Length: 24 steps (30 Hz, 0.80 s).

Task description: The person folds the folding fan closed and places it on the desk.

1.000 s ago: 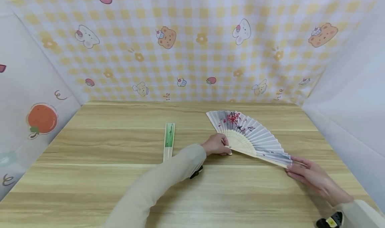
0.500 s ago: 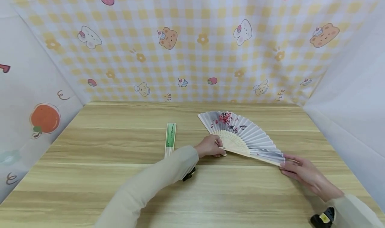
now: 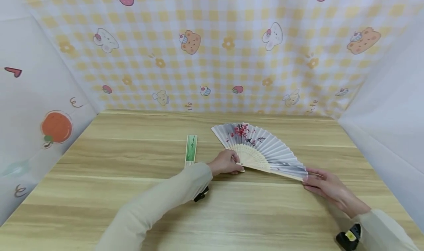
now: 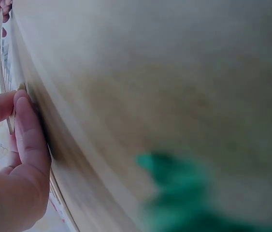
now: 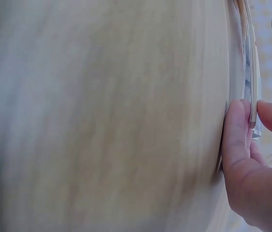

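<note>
The left sleeve (image 3: 162, 197) partly hides a green folded fan (image 3: 191, 148) near the open fan (image 3: 261, 149)

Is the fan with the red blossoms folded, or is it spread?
Spread. The fan shows its pleats in a wide arc, left hand near its pivot, right hand at one edge.

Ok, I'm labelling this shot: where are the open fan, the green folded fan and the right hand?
Open fan (image 3: 265, 146): head view, its pleated leaf.
Green folded fan (image 3: 191, 148): head view, its green face.
Right hand (image 3: 332, 189): head view, mid-hand.

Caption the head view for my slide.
Left hand and right hand grip an open flowered fan at a wooden table.
</note>
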Available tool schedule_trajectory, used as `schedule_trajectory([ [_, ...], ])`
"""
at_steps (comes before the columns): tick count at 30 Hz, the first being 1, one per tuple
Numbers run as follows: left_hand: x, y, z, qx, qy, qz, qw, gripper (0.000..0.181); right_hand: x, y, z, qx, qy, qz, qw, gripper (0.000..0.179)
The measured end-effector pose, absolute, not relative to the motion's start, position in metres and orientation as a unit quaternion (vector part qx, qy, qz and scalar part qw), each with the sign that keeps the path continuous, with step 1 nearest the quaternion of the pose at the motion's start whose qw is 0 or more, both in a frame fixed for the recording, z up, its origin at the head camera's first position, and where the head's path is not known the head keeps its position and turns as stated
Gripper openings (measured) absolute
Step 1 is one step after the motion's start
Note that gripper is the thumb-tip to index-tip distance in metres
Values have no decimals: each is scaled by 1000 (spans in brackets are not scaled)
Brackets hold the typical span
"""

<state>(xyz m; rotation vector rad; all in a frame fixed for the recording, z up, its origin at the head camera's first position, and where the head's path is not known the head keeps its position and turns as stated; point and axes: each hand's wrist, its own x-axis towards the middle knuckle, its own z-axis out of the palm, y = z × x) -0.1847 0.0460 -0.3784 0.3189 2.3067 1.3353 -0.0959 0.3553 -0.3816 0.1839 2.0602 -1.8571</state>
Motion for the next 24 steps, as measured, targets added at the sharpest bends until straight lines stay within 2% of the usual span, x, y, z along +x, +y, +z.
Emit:
schedule_trajectory([
  [24, -175, 28, -381, 99, 821, 508, 243, 21, -107, 344, -381, 64, 726, -656, 194, 68],
])
